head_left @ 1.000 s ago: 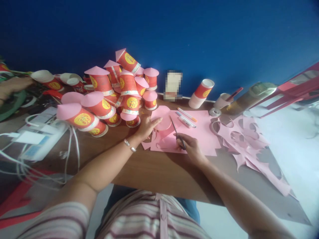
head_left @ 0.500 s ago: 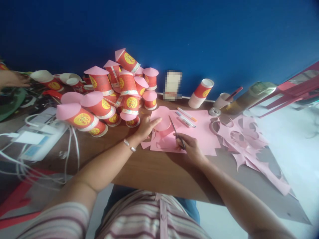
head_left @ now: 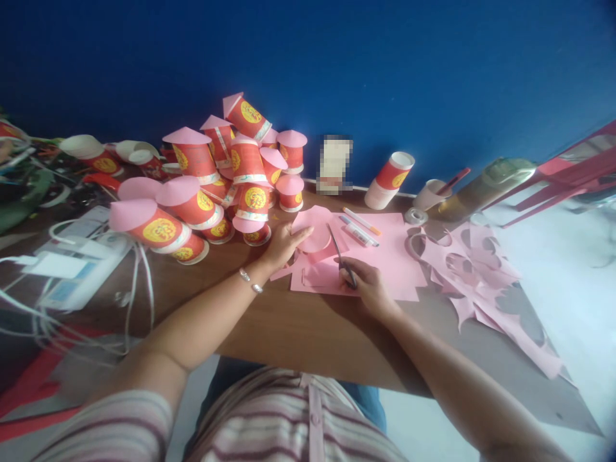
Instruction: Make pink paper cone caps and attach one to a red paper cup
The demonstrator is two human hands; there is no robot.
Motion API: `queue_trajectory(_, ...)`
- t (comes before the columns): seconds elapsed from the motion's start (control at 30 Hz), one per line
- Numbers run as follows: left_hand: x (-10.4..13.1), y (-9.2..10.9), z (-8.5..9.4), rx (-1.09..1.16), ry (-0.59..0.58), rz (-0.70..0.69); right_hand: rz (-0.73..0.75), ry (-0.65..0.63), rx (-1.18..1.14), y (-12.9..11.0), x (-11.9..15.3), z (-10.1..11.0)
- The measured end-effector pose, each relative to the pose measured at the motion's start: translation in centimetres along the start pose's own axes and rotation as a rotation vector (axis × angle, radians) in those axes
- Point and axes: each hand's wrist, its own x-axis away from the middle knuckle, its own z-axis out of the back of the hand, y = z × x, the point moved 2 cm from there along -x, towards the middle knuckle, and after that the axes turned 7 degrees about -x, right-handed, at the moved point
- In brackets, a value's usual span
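Note:
My left hand (head_left: 287, 244) holds a rounded pink paper piece (head_left: 315, 226), its thumb on top and the other fingers mostly hidden beneath. Closed around the handles of dark scissors (head_left: 337, 250) is my right hand (head_left: 363, 281); the blades point up and away, beside the paper's right edge. Under both lie flat pink sheets (head_left: 389, 263) on the brown table. Two capped pens or markers, one with orange ends (head_left: 362, 221) and one blue and white (head_left: 357, 232), rest on the sheets just beyond the scissors.
Several red cups with pink cone tops (head_left: 192, 154) are piled at the back left. White cables and a power strip (head_left: 81, 276) lie at left. Pink offcuts (head_left: 481, 269), a tape roll (head_left: 416, 216), stacked cups (head_left: 389, 181) and a bottle (head_left: 486, 186) are on the right.
The other person's hand at the far left has gone from view. The rounded pink paper has turned slightly in my left hand; the scissors have barely moved.

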Motion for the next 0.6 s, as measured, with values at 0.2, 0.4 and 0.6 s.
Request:
queue_trajectory(0.2,0.13,-0.05,0.01,-0.039,-0.039,0.045,0.0,-0.009,0.032,-0.31,0.09,0.12)
queue_trajectory(0.4,-0.26,-0.28,0.09,-0.043,-0.034,-0.007,0.006,-0.008,0.065,-0.78,0.25,0.09)
queue_trajectory(0.6,-0.22,-0.81,0.11,0.002,-0.018,0.005,0.011,-0.018,0.004,-0.83,0.17,-0.04)
